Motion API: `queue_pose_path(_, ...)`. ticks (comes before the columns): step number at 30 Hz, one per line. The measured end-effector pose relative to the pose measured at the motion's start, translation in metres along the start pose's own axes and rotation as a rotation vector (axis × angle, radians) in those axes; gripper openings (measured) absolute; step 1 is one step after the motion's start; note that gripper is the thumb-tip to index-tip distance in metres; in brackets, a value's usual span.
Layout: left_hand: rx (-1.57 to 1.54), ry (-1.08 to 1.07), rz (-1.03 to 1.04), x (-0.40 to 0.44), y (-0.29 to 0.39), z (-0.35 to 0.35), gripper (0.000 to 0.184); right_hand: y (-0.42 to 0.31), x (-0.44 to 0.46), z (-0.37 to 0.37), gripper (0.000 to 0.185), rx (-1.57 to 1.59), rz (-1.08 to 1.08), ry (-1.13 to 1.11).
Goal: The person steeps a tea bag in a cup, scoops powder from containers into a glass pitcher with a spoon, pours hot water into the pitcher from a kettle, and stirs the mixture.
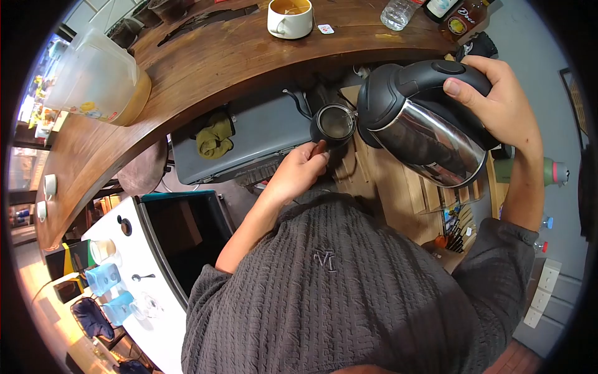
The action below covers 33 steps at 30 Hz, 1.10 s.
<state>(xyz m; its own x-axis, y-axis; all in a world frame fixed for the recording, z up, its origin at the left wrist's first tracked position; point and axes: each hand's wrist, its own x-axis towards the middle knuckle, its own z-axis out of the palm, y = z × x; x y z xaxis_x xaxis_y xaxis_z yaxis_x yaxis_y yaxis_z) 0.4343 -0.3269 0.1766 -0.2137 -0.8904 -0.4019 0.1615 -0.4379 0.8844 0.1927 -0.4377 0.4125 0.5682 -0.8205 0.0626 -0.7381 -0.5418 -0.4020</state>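
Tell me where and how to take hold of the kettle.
Grip the black handle, coming from the right as the right hand does. The kettle tilts with its lid end leaning left toward the small dark container; the handle stretches away to the right, where a hand can wrap it. The shiny metal body is smooth and might be hot.

The curved wooden counter carries a translucent plastic tub near its inner edge on the left, a white cup toward the middle, a small tag just beside the cup, and clear and amber bottles at its right end. On the white top, blue cups stand near the left edge.
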Motion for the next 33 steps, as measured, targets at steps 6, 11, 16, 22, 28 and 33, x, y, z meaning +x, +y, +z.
queue_pose_path(6,-0.005,0.0,0.023,0.001,0.003,0.008,0.016,0.001,-0.003,-0.003,0.041,0.036,0.094,-0.041)
queue_pose_path(11,0.005,0.018,0.024,0.004,0.0,0.012,0.016,0.009,-0.006,0.0,0.042,-0.015,-0.044,0.067)
queue_pose_path(16,0.013,0.018,0.046,0.004,-0.001,0.017,0.015,0.014,-0.008,-0.002,0.044,-0.07,-0.1,0.113)
queue_pose_path(22,0.035,0.04,0.041,0.003,0.001,0.023,0.014,0.015,-0.008,-0.008,0.046,-0.022,-0.043,0.022)
queue_pose_path(28,0.032,0.05,0.03,0.001,0.004,0.027,0.021,0.013,-0.011,-0.013,0.04,-0.008,0.039,-0.039)
queue_pose_path(33,0.037,0.046,0.028,0.0,0.003,0.027,0.021,0.014,-0.012,-0.012,0.04,-0.007,0.028,-0.033)
